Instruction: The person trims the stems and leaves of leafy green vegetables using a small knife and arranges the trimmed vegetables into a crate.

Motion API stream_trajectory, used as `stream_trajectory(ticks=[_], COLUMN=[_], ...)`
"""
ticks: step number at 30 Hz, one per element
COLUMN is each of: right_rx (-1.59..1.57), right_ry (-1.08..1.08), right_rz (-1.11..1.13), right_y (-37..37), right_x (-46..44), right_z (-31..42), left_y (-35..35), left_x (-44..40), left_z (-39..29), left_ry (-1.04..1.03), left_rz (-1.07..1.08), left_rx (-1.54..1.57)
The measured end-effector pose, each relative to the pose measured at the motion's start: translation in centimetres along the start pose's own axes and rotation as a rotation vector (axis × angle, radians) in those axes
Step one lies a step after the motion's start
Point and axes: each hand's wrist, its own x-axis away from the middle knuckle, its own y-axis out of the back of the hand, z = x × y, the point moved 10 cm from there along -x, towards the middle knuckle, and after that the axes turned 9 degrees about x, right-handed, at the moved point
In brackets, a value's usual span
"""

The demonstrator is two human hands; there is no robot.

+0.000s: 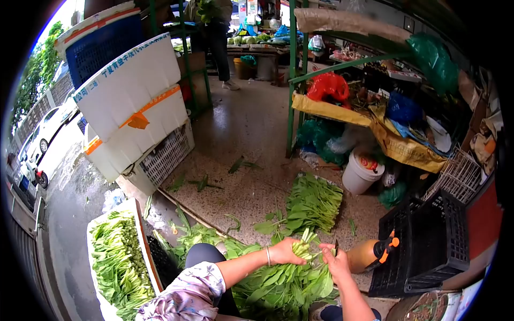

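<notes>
My left hand [287, 251] is closed around a bunch of leafy green stems [305, 245], their pale cut ends pointing up. Close beside it, my right hand [336, 264] is closed with thumb and fingers at the stems. A small dark knife-like tool [336, 246] sticks up from its grip, mostly hidden by the fingers. Under both hands lies a loose heap of leafy greens [273, 286]. Just beyond, a neatly stacked pile of greens [315, 202] rests on the floor.
At left stands a white foam box [143, 243] packed with trimmed greens. Behind it are stacked foam boxes [128, 80]. On the right are an orange-topped spray bottle [369, 253], a black crate [423, 246], a white bucket [361, 174] and a loaded shelf [332, 111]. A person [217, 43] stands farther back.
</notes>
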Motion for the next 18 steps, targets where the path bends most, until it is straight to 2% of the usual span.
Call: stream_trajectory(ticks=[2,3,7,9,13,15,18], right_rx=[-0.017,-0.043,-0.254,-0.273,-0.235,-0.198,-0.249], right_ry=[-0.004,-0.018,-0.064,-0.096,-0.010,-0.079,-0.078], right_rz=[-0.037,-0.083,-0.273,-0.268,-0.266,-0.295,-0.272], right_y=[-0.7,-0.7,1.4,1.9,2.0,2.0,1.9], right_x=[0.3,0.1,-0.9,-1.1,-1.7,-1.9,-3.0], right_z=[-0.3,-0.4,-1.6,-1.2,0.4,-0.5,-0.5], left_y=[-0.9,-1.3,-1.9,-2.1,-1.9,-2.4,-2.4], left_x=[-0.1,-0.3,-1.4,-2.3,-3.6,-4.0,-4.2], left_z=[-0.6,-0.7,-2.3,-1.7,-1.3,-0.9,-1.7], left_ry=[-0.001,-0.055,-0.100,-0.084,-0.086,-0.094,-0.104], left_rz=[0.013,0.015,-0.006,-0.015,-0.046,-0.023,-0.001], left_rx=[-0.110,0.004,-0.014,-0.044,-0.084,-0.190,-0.144])
